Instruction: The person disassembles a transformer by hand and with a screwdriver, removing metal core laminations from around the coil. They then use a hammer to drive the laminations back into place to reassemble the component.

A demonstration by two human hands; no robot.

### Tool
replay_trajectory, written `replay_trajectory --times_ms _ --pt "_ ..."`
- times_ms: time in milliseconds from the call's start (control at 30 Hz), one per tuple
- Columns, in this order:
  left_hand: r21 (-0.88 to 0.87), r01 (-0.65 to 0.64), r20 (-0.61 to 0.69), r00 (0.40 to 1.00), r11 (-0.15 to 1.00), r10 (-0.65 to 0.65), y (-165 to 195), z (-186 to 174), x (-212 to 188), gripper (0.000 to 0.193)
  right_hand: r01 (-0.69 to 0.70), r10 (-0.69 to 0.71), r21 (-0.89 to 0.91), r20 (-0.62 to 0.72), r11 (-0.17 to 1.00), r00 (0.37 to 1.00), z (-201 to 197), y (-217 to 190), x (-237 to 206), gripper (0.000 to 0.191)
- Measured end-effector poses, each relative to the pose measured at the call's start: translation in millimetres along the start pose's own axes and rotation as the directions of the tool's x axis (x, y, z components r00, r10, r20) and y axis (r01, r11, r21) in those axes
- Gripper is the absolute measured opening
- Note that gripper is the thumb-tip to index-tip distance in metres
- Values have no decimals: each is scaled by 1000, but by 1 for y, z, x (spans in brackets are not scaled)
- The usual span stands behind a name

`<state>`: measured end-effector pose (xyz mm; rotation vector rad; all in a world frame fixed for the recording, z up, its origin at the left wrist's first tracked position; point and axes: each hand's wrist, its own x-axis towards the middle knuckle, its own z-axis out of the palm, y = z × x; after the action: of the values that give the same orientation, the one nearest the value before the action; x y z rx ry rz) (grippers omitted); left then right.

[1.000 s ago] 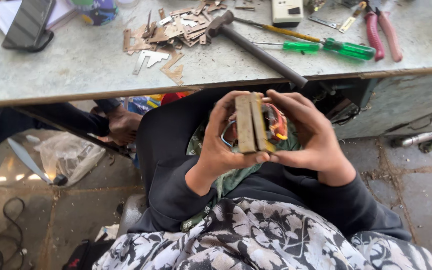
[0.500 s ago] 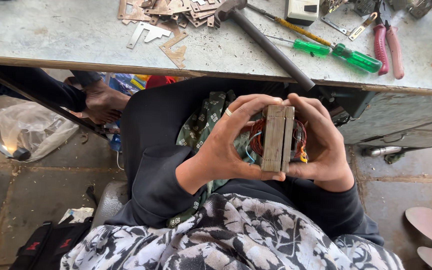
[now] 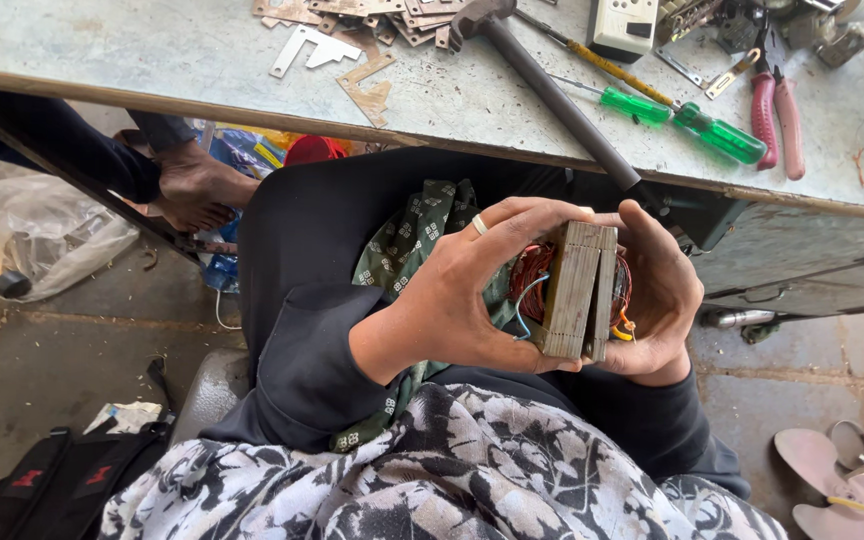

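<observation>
Both my hands hold a small transformer (image 3: pixel 579 290) over my lap: a block of stacked grey metal plates with copper-red windings and coloured wires at its sides. My left hand (image 3: pixel 462 290), with a ring on one finger, wraps the left side and its fingers reach over the top. My right hand (image 3: pixel 660 295) cups the right side, thumb pressed on the upper edge. A green patterned cloth (image 3: pixel 407 240) lies on my lap beneath the block.
The grey workbench (image 3: pixel 152 50) ahead carries a hammer (image 3: pixel 542 85), two green-handled screwdrivers (image 3: pixel 722 135), red-handled pliers (image 3: pixel 777 110), loose E-shaped metal plates (image 3: pixel 352 45) and a white meter (image 3: pixel 622 25). Another person's bare foot (image 3: pixel 192 185) rests under the bench at left. A black bag (image 3: pixel 47 480) lies lower left.
The view has shifted left and down, so the bench sits higher in frame. My hands have kept hold of the transformer and turned it slightly; the left fingers now lie further over its top.
</observation>
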<state>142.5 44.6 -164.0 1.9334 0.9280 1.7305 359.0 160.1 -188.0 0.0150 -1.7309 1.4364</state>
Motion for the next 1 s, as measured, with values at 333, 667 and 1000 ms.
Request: replay_trajectory --times_ms 333,667,1000 --pt "-155 199 -102 971 968 -216 -7 8 -2 88 7 48 -414 122 910 991 5 -13 17 114" --pt "-607 502 77 809 616 -583 -54 20 -9 88 172 -18 -710 219 683 976 7 -8 29 86" --pt "138 584 154 786 800 -599 -36 -28 -2 108 -206 208 34 -210 978 955 11 29 14 89"
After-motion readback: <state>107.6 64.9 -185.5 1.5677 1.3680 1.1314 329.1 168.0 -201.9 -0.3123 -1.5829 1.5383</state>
